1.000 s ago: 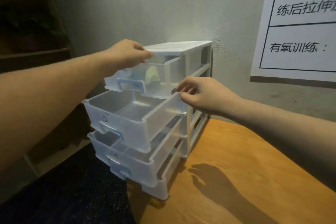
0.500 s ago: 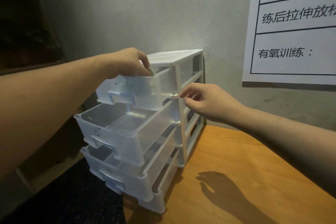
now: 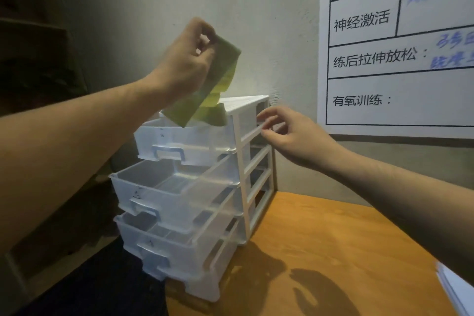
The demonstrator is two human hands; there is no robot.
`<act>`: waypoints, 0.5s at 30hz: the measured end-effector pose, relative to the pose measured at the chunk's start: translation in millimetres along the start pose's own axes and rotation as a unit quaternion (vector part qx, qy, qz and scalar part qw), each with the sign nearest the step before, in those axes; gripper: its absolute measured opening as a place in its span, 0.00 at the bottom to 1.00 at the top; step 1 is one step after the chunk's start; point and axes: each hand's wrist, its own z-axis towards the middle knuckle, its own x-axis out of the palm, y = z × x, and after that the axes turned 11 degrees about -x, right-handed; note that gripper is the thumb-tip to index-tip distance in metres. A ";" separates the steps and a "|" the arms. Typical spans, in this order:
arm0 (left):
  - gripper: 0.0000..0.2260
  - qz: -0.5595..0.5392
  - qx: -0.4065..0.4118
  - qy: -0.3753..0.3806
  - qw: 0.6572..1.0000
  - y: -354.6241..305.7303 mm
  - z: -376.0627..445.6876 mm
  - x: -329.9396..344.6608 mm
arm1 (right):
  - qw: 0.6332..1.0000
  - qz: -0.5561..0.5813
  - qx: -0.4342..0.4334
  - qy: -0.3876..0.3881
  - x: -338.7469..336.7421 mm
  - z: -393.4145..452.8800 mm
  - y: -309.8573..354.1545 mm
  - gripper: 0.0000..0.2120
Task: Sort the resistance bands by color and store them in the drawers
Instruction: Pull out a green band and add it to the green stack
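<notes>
A small white plastic drawer unit (image 3: 239, 151) stands at the left edge of a wooden table, with several clear drawers pulled out. My left hand (image 3: 188, 59) is raised above the top drawer (image 3: 184, 141) and pinches a yellow-green resistance band (image 3: 218, 84) at its upper end. The band hangs down, its lower end just over the top drawer's opening. My right hand (image 3: 289, 133) is at the unit's right side, fingertips on a white frame rail beside the top drawer, fingers loosely curled.
The second drawer (image 3: 164, 187) looks empty. Lower drawers (image 3: 164, 238) stick out toward me. The orange-brown tabletop (image 3: 333, 251) extends right of the unit. A white printed chart (image 3: 397, 46) hangs on the grey wall. White paper (image 3: 456, 287) lies at the table's right edge. Dark shelving stands at left.
My left hand has risen out of the top drawer, lifting the yellow-green band up with it. My right hand shifted from the drawer's side to the frame rail further back.
</notes>
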 end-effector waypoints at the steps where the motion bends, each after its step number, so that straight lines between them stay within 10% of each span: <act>1: 0.05 -0.009 0.002 0.007 1.000 -8.2 -2.2 -0.3 | 1.000 -0.001 0.002 -0.012 -7.8 -4.4 2.2 0.16; 15: 0.02 -0.332 -0.205 0.185 0.902 -92.8 -87.1 94.2 | 0.984 0.100 0.119 -0.092 -108.7 -91.3 3.2 0.33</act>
